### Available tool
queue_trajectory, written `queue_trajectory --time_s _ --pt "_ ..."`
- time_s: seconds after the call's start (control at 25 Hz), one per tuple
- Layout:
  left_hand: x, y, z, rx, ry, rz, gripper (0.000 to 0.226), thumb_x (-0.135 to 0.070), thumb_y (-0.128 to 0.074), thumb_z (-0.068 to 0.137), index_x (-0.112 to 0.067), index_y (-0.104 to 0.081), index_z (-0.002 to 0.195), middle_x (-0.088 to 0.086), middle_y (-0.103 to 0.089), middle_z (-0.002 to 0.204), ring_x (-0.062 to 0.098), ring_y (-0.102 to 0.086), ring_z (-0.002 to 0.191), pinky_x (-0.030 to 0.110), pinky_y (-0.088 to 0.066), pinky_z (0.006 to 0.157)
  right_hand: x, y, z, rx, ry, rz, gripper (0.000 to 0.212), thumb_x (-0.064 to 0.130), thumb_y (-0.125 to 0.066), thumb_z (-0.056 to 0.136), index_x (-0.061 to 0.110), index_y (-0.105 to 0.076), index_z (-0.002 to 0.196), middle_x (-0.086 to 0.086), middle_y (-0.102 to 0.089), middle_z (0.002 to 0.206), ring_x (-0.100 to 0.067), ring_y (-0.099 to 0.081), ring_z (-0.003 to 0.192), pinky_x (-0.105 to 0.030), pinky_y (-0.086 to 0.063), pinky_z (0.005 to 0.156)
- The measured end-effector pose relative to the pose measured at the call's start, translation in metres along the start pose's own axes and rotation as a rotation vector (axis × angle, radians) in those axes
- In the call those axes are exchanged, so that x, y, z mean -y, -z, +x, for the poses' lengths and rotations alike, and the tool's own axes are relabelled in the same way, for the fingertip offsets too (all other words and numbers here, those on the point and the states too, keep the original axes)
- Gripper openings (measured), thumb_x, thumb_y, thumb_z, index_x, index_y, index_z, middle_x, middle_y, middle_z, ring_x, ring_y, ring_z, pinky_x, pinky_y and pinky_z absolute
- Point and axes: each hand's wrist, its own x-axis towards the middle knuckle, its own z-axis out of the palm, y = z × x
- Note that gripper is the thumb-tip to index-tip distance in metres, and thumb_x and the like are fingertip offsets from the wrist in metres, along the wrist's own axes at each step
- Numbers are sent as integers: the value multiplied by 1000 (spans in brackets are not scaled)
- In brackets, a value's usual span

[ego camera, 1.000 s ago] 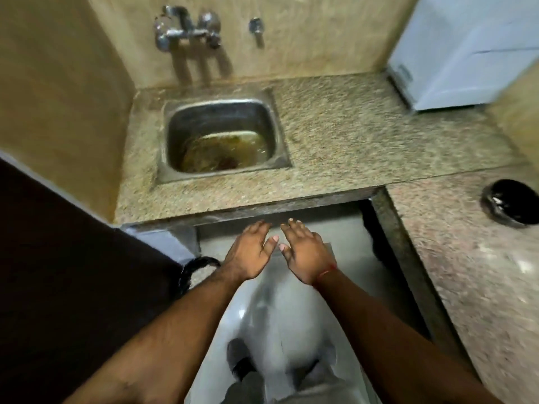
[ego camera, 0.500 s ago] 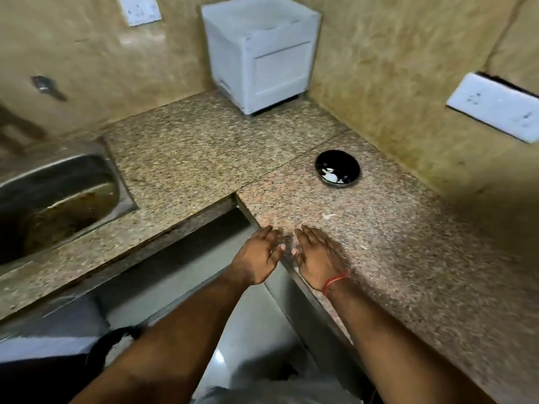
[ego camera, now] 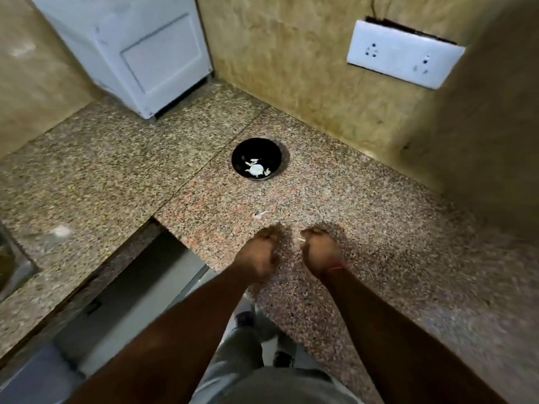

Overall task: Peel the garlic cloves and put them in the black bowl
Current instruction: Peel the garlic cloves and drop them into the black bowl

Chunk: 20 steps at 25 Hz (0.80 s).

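Observation:
The black bowl (ego camera: 272,150) sits on the granite counter ahead of me, with pale garlic pieces (ego camera: 256,170) inside it. A small white scrap of garlic or peel (ego camera: 260,214) lies on the counter between the bowl and my hands. My left hand (ego camera: 259,253) hovers low over the counter edge with its fingers curled under and nothing visible in it. A short gap to its right is my right hand (ego camera: 319,250), also curled, with a red thread at the wrist. A pale sliver shows at its fingertips; blur hides whether it is held.
A white box-like appliance (ego camera: 131,51) stands in the back corner. A white socket plate (ego camera: 404,58) hangs on the right wall. The steel sink's edge (ego camera: 11,263) shows at far left. The L-shaped counter (ego camera: 393,258) wraps around the floor gap where I stand.
My view has swung right from the sink to the bowl corner. Both hands moved over the right counter, and their fingers went from flat and spread to curled.

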Motion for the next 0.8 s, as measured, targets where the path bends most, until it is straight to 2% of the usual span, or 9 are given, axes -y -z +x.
queue_trajectory --time_s 0.08,0.16,0.24,0.32,0.44,0.56,0.6,0.68,0.8 --pt "-6 5 14 -9 -10 -3 71 -26 -55 93 -9 -33 158 16 -33 163 31 -33 150 35 -33 121 -8 1 10 18 -37 -9 28 17 -57 92 17 -69 117 -10 -66 120 -32 -62 114 -39 -54 94" --pt "-10 8 27 -16 -10 -4 60 -23 -55 94 -6 -45 150 19 -44 155 33 -43 143 36 -40 115 -12 -3 20 18 -83 7 24 20 -64 89 18 -71 113 -7 -66 117 -31 -64 109 -39 -56 90" --pt "-10 9 37 1 -38 7 50 -24 -56 87 -8 -58 134 18 -56 138 37 -53 130 42 -50 103 -10 -6 27 18 -138 10 24 26 -68 88 22 -71 111 -3 -64 115 -29 -66 106 -40 -59 86" --pt "-6 11 43 26 -34 9 42 -26 -60 80 -18 -60 121 10 -61 123 34 -61 114 42 -56 89 -4 -4 33 16 -173 -27 21 25 -66 89 23 -73 109 -1 -65 113 -27 -69 103 -38 -59 83" --pt "3 13 49 -13 -41 -24 25 -28 -57 80 -26 -61 104 0 -62 102 27 -64 95 37 -55 78 0 1 39 59 -150 -114 17 22 -67 89 24 -74 104 -1 -65 110 -25 -69 100 -38 -60 82" --pt "6 25 52 -110 -111 -16 16 -27 -56 84 -21 -63 97 5 -64 92 31 -65 86 35 -53 70 1 2 43 43 -92 -83 13 21 -67 86 23 -71 98 -1 -65 107 -25 -69 98 -36 -59 78" --pt "10 30 54 -171 -118 -6 15 -26 -57 85 -19 -65 97 7 -65 91 32 -66 85 35 -52 69 4 2 48 23 -67 -57 11 20 -65 87 23 -69 97 -1 -65 106 -24 -68 97 -35 -58 77" --pt "17 39 55 -288 -79 15 26 -21 -61 85 -17 -68 110 9 -68 100 31 -65 93 35 -53 71 15 8 64 -37 -27 14 8 21 -63 90 22 -67 96 -2 -65 106 -25 -66 95 -34 -54 75" --pt "36 52 62 -294 71 55 48 -25 -66 84 -16 -60 131 6 -64 122 26 -54 119 37 -54 80 44 27 103 -151 71 81 14 26 -55 98 18 -66 101 -7 -64 108 -29 -64 94 -35 -52 74"
